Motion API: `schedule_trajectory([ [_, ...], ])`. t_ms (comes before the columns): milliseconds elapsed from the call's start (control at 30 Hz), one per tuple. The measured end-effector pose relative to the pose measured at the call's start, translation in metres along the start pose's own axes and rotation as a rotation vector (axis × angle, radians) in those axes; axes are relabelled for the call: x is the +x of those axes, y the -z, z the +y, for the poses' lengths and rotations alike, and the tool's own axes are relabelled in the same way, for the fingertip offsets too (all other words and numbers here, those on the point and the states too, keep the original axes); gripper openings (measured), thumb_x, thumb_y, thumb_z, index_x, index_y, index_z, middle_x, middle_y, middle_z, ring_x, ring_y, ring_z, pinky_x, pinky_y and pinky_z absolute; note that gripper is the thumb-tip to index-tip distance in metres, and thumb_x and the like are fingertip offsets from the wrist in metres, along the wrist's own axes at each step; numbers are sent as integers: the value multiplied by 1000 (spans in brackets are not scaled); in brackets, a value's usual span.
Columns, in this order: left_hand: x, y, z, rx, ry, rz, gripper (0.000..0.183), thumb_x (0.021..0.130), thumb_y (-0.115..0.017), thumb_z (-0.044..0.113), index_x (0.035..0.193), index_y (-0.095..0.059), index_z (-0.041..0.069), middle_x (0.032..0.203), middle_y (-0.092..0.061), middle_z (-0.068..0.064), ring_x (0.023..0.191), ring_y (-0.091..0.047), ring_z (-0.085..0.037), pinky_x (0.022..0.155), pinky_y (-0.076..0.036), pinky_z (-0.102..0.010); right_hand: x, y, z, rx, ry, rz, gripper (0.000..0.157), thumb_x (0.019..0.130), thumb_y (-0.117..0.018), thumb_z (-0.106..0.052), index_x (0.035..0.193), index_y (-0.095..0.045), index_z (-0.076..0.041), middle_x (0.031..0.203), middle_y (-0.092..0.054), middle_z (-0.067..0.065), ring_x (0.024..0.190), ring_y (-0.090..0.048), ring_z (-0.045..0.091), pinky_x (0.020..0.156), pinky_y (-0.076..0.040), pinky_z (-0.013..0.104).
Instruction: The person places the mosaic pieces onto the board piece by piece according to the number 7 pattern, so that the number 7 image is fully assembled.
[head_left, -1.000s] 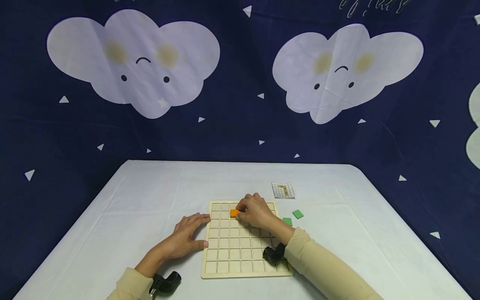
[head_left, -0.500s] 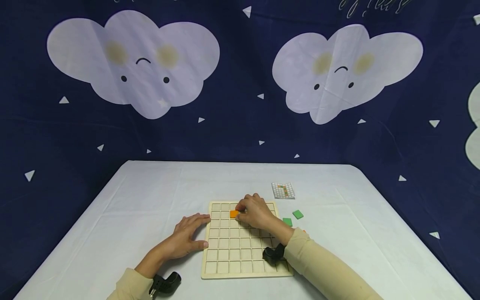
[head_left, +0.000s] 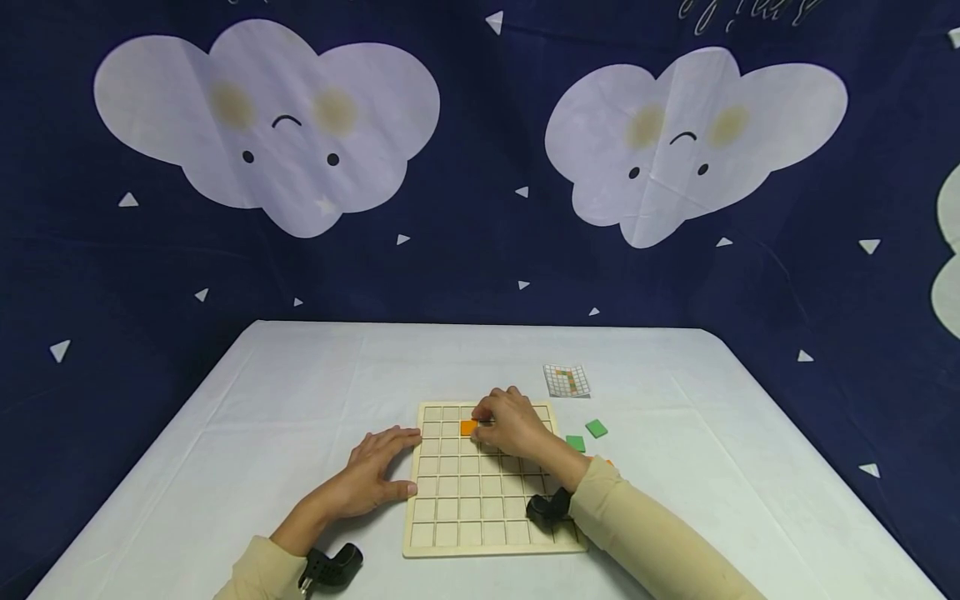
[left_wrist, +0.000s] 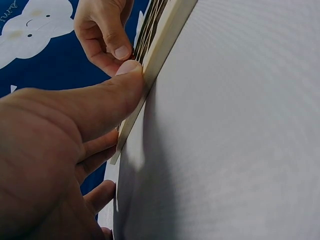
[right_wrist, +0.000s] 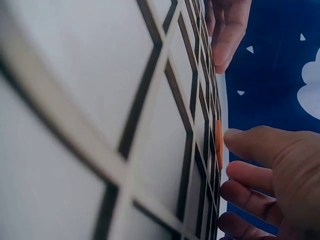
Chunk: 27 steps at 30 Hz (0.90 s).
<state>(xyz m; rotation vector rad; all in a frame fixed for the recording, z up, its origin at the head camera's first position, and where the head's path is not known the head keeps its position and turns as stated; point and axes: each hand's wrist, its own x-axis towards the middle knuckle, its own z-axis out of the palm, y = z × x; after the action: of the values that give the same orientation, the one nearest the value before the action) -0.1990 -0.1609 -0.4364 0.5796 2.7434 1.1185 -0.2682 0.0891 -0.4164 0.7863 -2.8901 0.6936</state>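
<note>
A pale wooden grid board (head_left: 459, 508) lies on the white cloth. In its second row from the back sits an orange tile (head_left: 468, 427), seen edge-on as a thin orange strip (right_wrist: 219, 142) in the right wrist view. My right hand (head_left: 512, 423) has thumb and index finger at this tile's right part and pinches it, with the other fingers bent. The hand hides the squares beneath it. My left hand (head_left: 367, 473) rests at the board's left edge, fingers spread. In the left wrist view its thumb (left_wrist: 112, 100) lies against the board's rim (left_wrist: 155, 65).
Two green tiles (head_left: 596, 428) lie right of the board. Part of another orange piece (head_left: 610, 462) shows behind the right sleeve (head_left: 637, 517). A paper card (head_left: 566, 381) with a coloured grid pattern lies at the back right. A dark cloud-print curtain (head_left: 480, 275) hangs behind the table.
</note>
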Motion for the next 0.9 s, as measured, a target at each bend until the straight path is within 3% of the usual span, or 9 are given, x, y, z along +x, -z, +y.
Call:
schedule_trajectory([
  [433, 0, 0, -1, 12, -15, 0, 68, 79, -74, 30, 137, -47, 8, 149, -38, -10, 144, -19, -40, 115, -1, -63, -6, 12, -10, 14, -9, 26, 26, 81, -72, -26, 103, -71, -11, 94, -63, 1, 86, -47, 17, 80, -40, 37],
  [900, -1, 0, -1, 1, -24, -2, 68, 79, -73, 29, 137, -46, 7, 149, -38, -11, 144, -19, -41, 114, 0, -64, -22, 30, -6, 86, -7, 75, 28, 80, -74, -24, 103, -70, -8, 96, -63, 6, 88, -46, 17, 79, -40, 35],
])
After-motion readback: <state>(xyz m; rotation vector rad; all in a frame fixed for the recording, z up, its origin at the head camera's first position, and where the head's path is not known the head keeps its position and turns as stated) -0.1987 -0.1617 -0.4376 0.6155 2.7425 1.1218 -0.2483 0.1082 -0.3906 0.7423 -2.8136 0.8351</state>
